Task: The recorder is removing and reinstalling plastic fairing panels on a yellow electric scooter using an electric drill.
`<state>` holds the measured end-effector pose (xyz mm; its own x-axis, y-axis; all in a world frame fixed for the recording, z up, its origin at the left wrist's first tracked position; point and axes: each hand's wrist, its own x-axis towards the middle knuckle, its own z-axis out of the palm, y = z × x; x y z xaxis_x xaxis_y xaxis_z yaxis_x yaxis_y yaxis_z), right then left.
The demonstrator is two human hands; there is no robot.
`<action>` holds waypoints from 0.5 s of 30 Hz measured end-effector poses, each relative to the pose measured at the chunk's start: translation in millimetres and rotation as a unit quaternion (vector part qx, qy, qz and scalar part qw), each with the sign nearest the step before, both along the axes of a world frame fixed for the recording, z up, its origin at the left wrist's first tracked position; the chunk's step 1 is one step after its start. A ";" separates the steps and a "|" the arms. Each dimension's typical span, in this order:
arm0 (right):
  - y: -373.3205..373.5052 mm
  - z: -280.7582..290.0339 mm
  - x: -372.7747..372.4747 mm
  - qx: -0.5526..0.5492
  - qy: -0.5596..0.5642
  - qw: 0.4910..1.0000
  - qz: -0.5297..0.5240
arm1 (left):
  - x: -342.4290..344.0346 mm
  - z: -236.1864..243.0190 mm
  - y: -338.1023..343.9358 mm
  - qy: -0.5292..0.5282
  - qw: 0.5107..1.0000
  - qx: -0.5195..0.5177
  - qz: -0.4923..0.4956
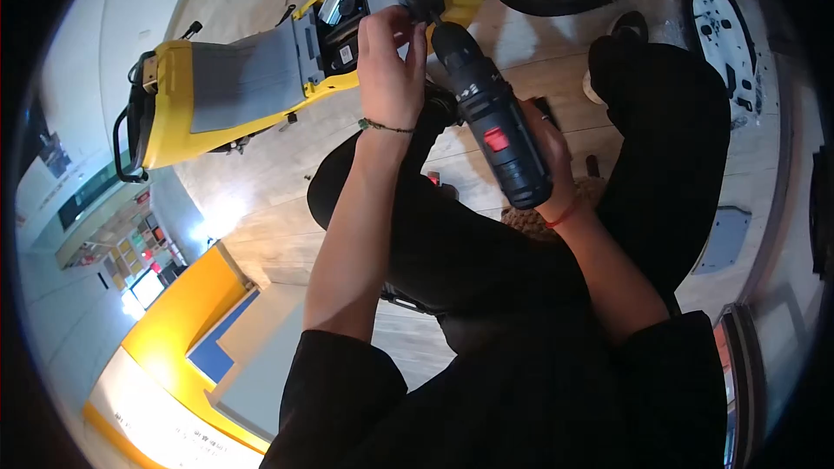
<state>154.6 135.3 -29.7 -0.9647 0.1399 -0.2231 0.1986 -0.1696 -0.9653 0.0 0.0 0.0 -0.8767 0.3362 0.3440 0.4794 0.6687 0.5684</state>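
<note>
One black power drill (497,126) is held in the right hand (553,165), whose fingers wrap its handle, mostly hidden behind the casing. It slants across the space between the person's knees, its nose up beside the left hand (391,69). That hand's fingers are curled narrow by a small black block (424,3) in front of the scooter's yellow body (178,104); whether they pinch the block or only rest near it, I cannot tell. The drill should feel fairly heavy, stiff and hard-shelled, likely with much of its weight low in the handle, so a full-palm hold there suits it best. The smooth casing could slip under damp fingers, and the turning nose is no place to grab. The block looks light and rigid, best steadied by its outer edges, fingertips clear of the bit (433,20).
</note>
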 end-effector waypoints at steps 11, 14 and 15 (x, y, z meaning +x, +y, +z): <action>-41.6 2.2 7.4 0.008 0.018 1.000 -0.019 | -0.3 -11.6 -1.1 -0.046 0.994 0.103 0.002; -40.3 -0.7 11.5 -0.095 0.006 0.995 -0.035 | 0.1 -15.4 4.5 -0.064 0.987 0.144 0.007; -40.3 -1.8 13.5 -0.112 0.008 0.993 -0.041 | -0.9 -17.3 6.3 -0.062 0.983 0.174 0.006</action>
